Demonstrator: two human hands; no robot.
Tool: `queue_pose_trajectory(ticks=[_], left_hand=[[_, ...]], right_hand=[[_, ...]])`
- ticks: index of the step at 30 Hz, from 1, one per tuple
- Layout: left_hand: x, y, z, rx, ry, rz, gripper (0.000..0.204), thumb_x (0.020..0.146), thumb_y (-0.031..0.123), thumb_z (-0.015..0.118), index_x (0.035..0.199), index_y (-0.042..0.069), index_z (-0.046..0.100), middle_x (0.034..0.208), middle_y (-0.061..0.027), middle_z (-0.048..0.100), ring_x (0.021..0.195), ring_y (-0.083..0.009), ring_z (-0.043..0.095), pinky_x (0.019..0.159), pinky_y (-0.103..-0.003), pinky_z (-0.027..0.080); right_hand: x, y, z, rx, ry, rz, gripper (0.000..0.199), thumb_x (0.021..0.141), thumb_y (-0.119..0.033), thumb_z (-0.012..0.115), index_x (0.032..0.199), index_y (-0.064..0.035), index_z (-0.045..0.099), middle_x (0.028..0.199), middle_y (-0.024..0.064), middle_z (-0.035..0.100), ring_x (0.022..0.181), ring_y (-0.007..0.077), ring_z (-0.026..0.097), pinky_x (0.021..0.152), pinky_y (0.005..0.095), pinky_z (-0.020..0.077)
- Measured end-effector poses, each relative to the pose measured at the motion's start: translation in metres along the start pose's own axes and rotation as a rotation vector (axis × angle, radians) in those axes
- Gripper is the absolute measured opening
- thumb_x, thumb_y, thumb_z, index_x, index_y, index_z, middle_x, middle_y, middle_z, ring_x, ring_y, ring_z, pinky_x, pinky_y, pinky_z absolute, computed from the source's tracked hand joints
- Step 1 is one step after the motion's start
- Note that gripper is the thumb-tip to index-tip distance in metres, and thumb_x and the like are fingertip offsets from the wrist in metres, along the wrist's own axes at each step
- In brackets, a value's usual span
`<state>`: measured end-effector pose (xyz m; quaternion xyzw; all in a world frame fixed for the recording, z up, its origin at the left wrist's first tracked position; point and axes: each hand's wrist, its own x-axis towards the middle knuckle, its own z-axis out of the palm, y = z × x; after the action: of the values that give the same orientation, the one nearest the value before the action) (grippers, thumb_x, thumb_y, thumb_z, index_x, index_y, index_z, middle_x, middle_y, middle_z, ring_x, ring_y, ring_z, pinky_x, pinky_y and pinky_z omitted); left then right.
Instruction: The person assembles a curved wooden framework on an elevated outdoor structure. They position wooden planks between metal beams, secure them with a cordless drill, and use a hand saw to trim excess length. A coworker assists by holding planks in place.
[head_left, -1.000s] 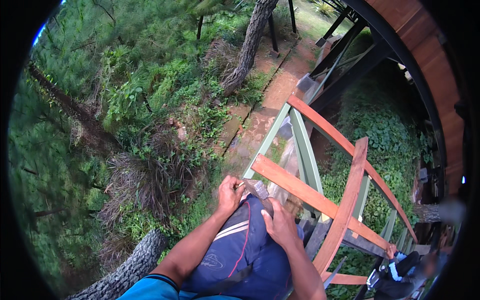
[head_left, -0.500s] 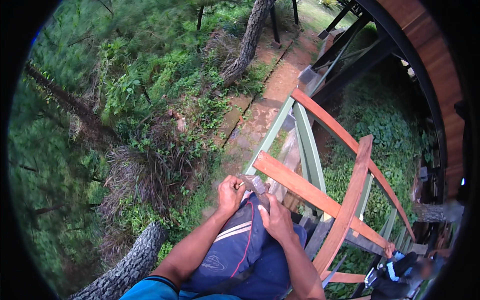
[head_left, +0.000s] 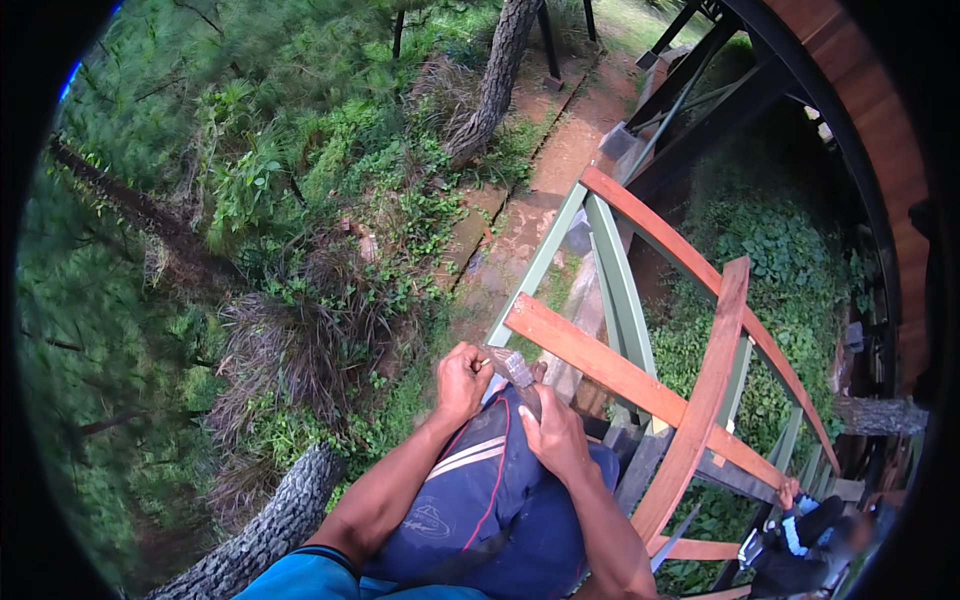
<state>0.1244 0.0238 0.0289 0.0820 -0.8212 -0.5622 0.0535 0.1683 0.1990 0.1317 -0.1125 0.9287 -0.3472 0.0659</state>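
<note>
Just above my lap, my right hand (head_left: pixel 556 435) is wrapped round a hammer (head_left: pixel 520 370) close under its worn metal head. At the left end of that head, my left hand (head_left: pixel 463 384) has its fingers pinched together. A small thin pale piece (head_left: pixel 487 362) sticks out from between them, its kind too small to tell. Under both hands are my dark blue trousers (head_left: pixel 455 500) with pale stripes and red piping. A reddish wooden plank (head_left: pixel 600 358) slants away just beyond my right hand.
A second plank (head_left: pixel 705 400) crosses the first. Green metal beams (head_left: pixel 618 285) and a long red board (head_left: pixel 665 228) stand over the sloping ground. At lower right, another person's hand (head_left: pixel 788 491) touches the plank's end. A tree trunk (head_left: pixel 265 520) rises at lower left.
The view has shifted slightly, so the planks and the other person sit a little differently in it. Both my hands keep nearly the same place and hold.
</note>
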Motion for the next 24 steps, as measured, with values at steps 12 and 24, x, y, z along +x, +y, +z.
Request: queue_pose_trajectory(ticks=[12, 24], left_hand=[[0.0043, -0.0049, 0.0013, -0.009, 0.025, 0.034, 0.016, 0.075, 0.006, 0.072, 0.076, -0.003, 0.058, 0.072, -0.0120, 0.053, 0.064, -0.0252, 0.056, 0.062, -0.038, 0.046], [0.0055, -0.0091, -0.0024, 0.061, -0.032, 0.099, 0.013, 0.078, 0.007, 0.071, 0.077, 0.001, 0.060, 0.075, -0.0137, 0.055, 0.072, -0.0320, 0.060, 0.066, -0.044, 0.048]], right_hand=[[0.0022, 0.0008, 0.0031, 0.004, 0.007, 0.015, 0.041, 0.093, -0.009, 0.069, 0.129, 0.0002, 0.052, 0.103, 0.0311, 0.068, 0.096, 0.0513, 0.067, 0.080, 0.0528, 0.0546], [-0.0005, -0.0017, 0.0031, 0.004, 0.013, -0.029, 0.040, 0.093, -0.011, 0.070, 0.127, 0.0002, 0.052, 0.105, 0.0296, 0.067, 0.093, 0.0509, 0.066, 0.076, 0.0541, 0.0545]])
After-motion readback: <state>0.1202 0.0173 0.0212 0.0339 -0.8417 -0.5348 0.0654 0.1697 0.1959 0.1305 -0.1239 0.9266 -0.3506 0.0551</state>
